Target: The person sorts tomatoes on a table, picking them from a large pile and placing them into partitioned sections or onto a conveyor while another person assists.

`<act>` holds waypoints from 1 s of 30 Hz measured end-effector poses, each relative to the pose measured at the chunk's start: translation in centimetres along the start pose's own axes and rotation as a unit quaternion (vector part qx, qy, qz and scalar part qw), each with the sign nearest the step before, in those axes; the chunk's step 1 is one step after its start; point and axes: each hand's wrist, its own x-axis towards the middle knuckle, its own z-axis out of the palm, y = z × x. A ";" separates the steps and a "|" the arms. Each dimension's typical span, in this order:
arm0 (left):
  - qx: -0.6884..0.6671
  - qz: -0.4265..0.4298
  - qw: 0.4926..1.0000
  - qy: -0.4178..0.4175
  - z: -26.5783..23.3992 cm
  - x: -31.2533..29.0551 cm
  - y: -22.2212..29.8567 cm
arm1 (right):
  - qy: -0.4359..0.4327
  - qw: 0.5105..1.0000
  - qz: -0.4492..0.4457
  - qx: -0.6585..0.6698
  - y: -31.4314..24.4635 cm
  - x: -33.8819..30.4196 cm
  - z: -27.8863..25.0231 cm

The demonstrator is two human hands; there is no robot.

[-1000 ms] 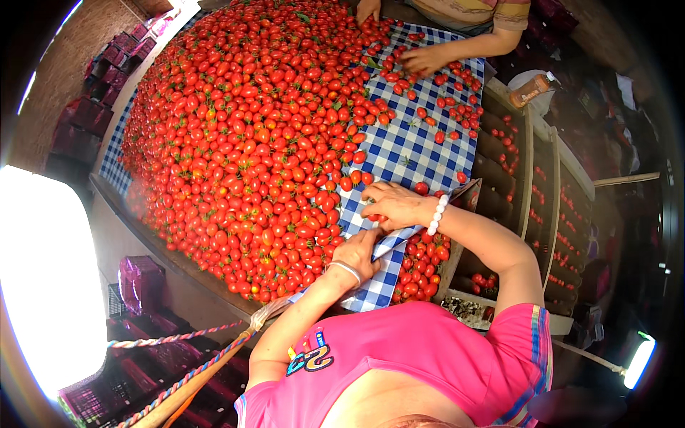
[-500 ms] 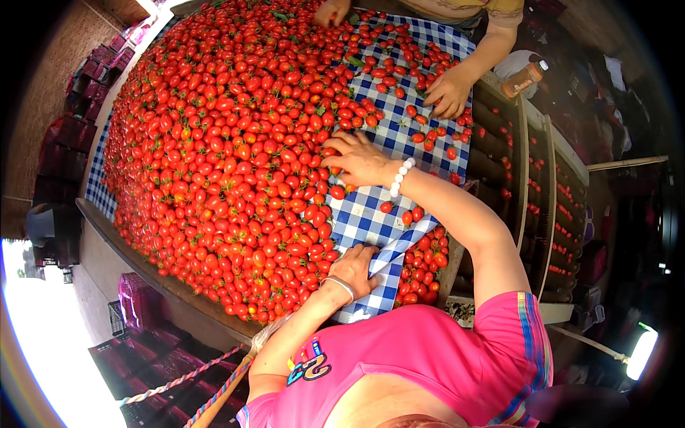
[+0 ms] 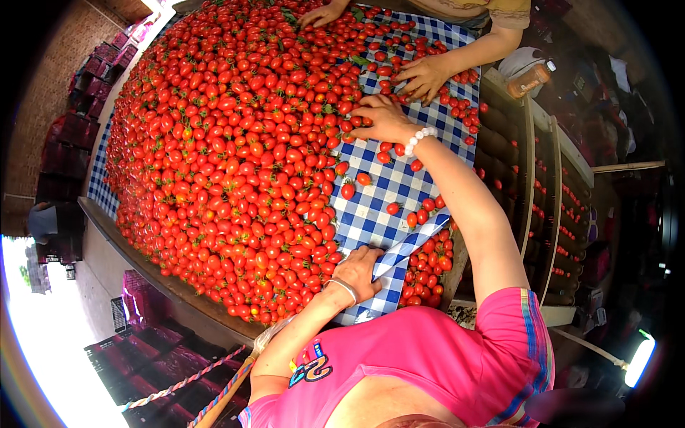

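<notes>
A big heap of small red tomatoes [image 3: 228,164] covers the left and middle of a blue-and-white checked cloth [image 3: 378,203]. My right hand [image 3: 385,120], with a white bead bracelet at the wrist, is open at the heap's right edge, its spread fingertips touching tomatoes. Closer to me, my left hand [image 3: 359,274], wearing a silver bangle, has its fingers curled on the cloth where a folded edge runs off to the right. It grips the cloth there; its fingertips are partly hidden. More tomatoes [image 3: 427,267] lie beyond that fold.
Across the table another person's hands [image 3: 424,77] are among the tomatoes. To the right stands a roller rack [image 3: 531,192] with rails and scattered tomatoes, and an orange-brown bottle [image 3: 530,80] by it. Dark crates [image 3: 143,364] and a rope-wrapped pole [image 3: 222,396] are at lower left.
My right hand has moved away from me along the heap's edge, leaving a few loose tomatoes on the cloth. The other person's hands have shifted left. My left hand has stayed nearly still.
</notes>
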 end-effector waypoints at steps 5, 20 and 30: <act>-0.001 -0.010 1.000 -0.014 -0.1 0.2 0.0 | 0.093 0.996 -0.007 -0.009 -0.4 -1.0 0.4; -0.011 0.008 1.000 -0.001 0.0 0.2 0.1 | 0.108 0.990 0.051 -0.072 12.8 -8.0 -0.4; -0.003 0.006 1.000 0.008 0.3 -0.1 -0.2 | 0.105 0.956 -0.254 0.103 -5.1 -6.9 2.5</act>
